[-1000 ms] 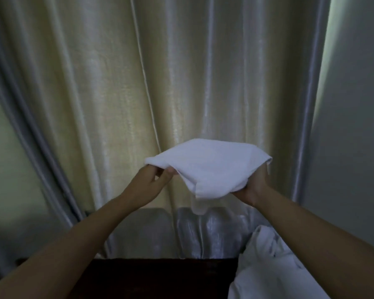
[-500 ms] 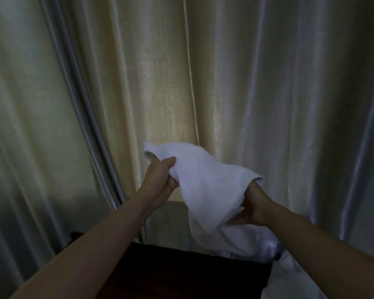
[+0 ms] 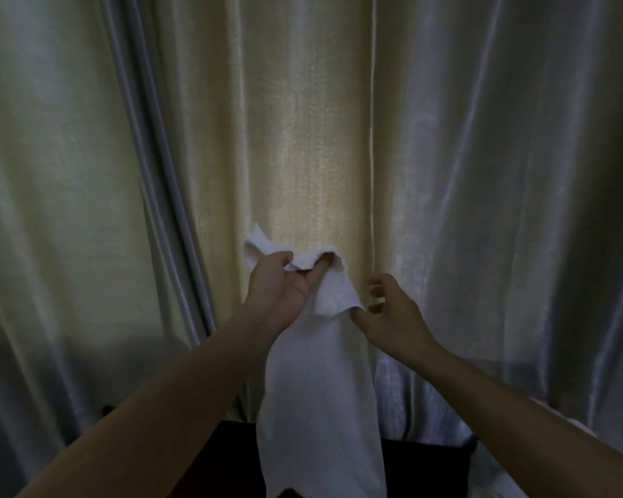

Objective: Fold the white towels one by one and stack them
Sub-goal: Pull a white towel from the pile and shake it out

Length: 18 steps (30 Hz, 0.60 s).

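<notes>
A white towel (image 3: 317,389) hangs straight down in front of me, in mid-air before the curtain. My left hand (image 3: 279,287) is shut on the towel's bunched top edge and holds it up. Just to the right, my right hand (image 3: 389,310) has its fingers spread; its thumb touches the towel's right edge below the top, but it grips nothing. The towel's lower end falls to the bottom of the view. More white cloth (image 3: 569,431), only partly visible, lies behind my right forearm at the lower right.
A pale, shiny curtain (image 3: 303,138) with grey folds fills the whole background close behind my hands. A dark surface (image 3: 425,469) shows low down, behind the hanging towel.
My right hand has let go of the towel and opened. The towel, stretched between both hands before, now hangs down from my left hand alone. The view has shifted left.
</notes>
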Motion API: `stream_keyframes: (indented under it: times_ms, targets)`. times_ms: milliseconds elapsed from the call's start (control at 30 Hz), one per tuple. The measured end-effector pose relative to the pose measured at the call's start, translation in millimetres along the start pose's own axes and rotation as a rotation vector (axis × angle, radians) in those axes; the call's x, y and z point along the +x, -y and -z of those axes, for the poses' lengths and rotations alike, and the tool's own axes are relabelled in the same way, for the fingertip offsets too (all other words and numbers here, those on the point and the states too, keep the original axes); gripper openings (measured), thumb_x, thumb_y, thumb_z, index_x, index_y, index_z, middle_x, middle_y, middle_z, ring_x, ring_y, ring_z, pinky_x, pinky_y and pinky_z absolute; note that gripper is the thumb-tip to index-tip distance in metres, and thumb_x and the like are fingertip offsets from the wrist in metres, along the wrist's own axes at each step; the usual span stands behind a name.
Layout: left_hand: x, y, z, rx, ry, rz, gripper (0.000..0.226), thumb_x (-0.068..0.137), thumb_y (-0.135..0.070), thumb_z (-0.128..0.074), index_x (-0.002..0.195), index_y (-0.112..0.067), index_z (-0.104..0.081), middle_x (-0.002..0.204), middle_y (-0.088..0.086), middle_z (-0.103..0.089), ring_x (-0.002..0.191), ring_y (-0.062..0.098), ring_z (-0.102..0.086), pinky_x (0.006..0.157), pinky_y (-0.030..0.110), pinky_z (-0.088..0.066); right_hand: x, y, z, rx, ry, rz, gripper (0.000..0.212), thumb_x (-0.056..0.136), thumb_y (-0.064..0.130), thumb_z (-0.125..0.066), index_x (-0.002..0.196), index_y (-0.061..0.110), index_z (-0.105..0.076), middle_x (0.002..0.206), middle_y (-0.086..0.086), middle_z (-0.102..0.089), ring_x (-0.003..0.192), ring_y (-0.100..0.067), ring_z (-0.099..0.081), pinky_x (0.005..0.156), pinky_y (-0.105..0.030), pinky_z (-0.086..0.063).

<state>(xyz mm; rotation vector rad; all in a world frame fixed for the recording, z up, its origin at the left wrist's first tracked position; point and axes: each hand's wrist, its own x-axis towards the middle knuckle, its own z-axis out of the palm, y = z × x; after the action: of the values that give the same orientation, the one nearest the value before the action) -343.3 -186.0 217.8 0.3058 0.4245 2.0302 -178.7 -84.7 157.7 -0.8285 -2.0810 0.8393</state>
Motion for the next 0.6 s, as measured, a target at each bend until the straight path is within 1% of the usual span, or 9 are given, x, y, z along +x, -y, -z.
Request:
stream_keyframes:
  times_ms: [33, 100, 167, 233, 300, 333, 400, 500, 600]
  targets:
    - [1.3, -4.4, 2.1, -0.043, 0.001, 0.006, 0.042, 0.104, 0.003, -0.037, 0.142, 0.017, -0.027, 0.124, 0.044, -0.049, 0.105, 0.055, -0.060, 0.087, 0.057, -0.058, -0.8, 8.6, -9.8, -0.019, 0.013, 0.066, 0.067, 0.081, 0.044, -0.079, 0.136, 0.027, -0.046, 0.120, 0.011, -0.054, 0.096, -0.007, -0.063, 0.068, -0.018, -0.049]
    - [2.3, -9.0, 7.5, -0.067, 0.003, 0.042, 0.034, 0.104, 0.002, -0.035, 0.135, 0.016, -0.035, 0.139, 0.039, -0.042, 0.120, 0.052, -0.052, 0.108, 0.057, -0.045, -3.4, 31.3, -29.8, 0.006, 0.060, 0.204, 0.066, 0.078, 0.048, -0.079, 0.133, 0.031, -0.048, 0.118, 0.018, -0.057, 0.096, -0.001, -0.063, 0.068, -0.016, -0.048]
    - [3.7, -12.2, 14.1, -0.064, -0.014, 0.051, 0.023, 0.103, 0.001, -0.035, 0.119, 0.012, -0.046, 0.143, 0.030, -0.042, 0.132, 0.047, -0.046, 0.114, 0.056, -0.038, -4.1, 51.6, -49.0, 0.078, 0.093, 0.398, 0.041, 0.084, 0.038, -0.078, 0.119, 0.030, -0.060, 0.107, 0.016, -0.068, 0.093, -0.004, -0.068, 0.068, -0.025, -0.054]
    - [6.6, -18.3, 19.4, -0.087, -0.024, 0.054, 0.018, 0.103, 0.001, -0.034, 0.108, 0.008, -0.050, 0.131, 0.026, -0.045, 0.132, 0.042, -0.044, 0.112, 0.057, -0.040, -4.9, 64.7, -63.6, 0.096, 0.086, 0.530, 0.012, 0.091, 0.025, -0.073, 0.100, 0.028, -0.067, 0.088, 0.009, -0.072, 0.081, -0.011, -0.071, 0.064, -0.036, -0.058]
    - [9.8, -26.3, 25.6, -0.059, -0.017, 0.068, 0.020, 0.105, -0.005, -0.036, 0.107, 0.010, -0.050, 0.121, 0.026, -0.047, 0.125, 0.039, -0.047, 0.109, 0.054, -0.042, -8.6, 70.1, -72.1, 0.147, 0.078, 0.443, 0.004, 0.094, 0.031, -0.070, 0.095, 0.028, -0.069, 0.082, 0.004, -0.072, 0.074, -0.015, -0.072, 0.060, -0.041, -0.060]
    - [11.1, -30.1, 28.9, -0.012, -0.015, 0.082, 0.026, 0.106, -0.010, -0.037, 0.112, 0.012, -0.050, 0.122, 0.026, -0.049, 0.123, 0.038, -0.049, 0.108, 0.051, -0.042, -11.0, 72.0, -75.4, 0.198, 0.074, 0.334, 0.009, 0.095, 0.041, -0.068, 0.097, 0.033, -0.069, 0.085, 0.004, -0.073, 0.075, -0.016, -0.072, 0.057, -0.039, -0.061]
    - [11.6, -35.7, 34.9, 0.066, 0.010, 0.120, 0.044, 0.108, -0.022, -0.038, 0.131, 0.016, -0.045, 0.136, 0.030, -0.050, 0.128, 0.039, -0.051, 0.105, 0.048, -0.044, -12.4, 73.7, -83.7, 0.353, 0.090, 0.088, 0.022, 0.097, 0.054, -0.058, 0.106, 0.038, -0.069, 0.096, 0.005, -0.074, 0.084, -0.014, -0.074, 0.059, -0.043, -0.064]
    - [7.9, -40.9, 44.9, 0.044, 0.108, 0.155, 0.058, 0.109, -0.031, -0.036, 0.140, 0.019, -0.036, 0.137, 0.039, -0.051, 0.130, 0.044, -0.054, 0.105, 0.048, -0.047, -3.2, 84.4, -90.9, 0.515, -0.028, -0.092, 0.040, 0.108, 0.046, -0.037, 0.113, 0.022, -0.069, 0.101, -0.004, -0.075, 0.085, -0.018, -0.076, 0.062, -0.048, -0.064]
    - [3.4, -43.8, 60.8, 0.146, 0.170, 0.196, 0.062, 0.108, -0.040, -0.034, 0.137, 0.014, -0.045, 0.132, 0.033, -0.061, 0.123, 0.040, -0.062, 0.104, 0.048, -0.051, 10.2, 92.1, -86.7, 0.565, -0.128, -0.136, 0.040, 0.110, 0.042, -0.032, 0.114, 0.024, -0.067, 0.101, -0.010, -0.076, 0.083, -0.026, -0.077, 0.060, -0.047, -0.063]
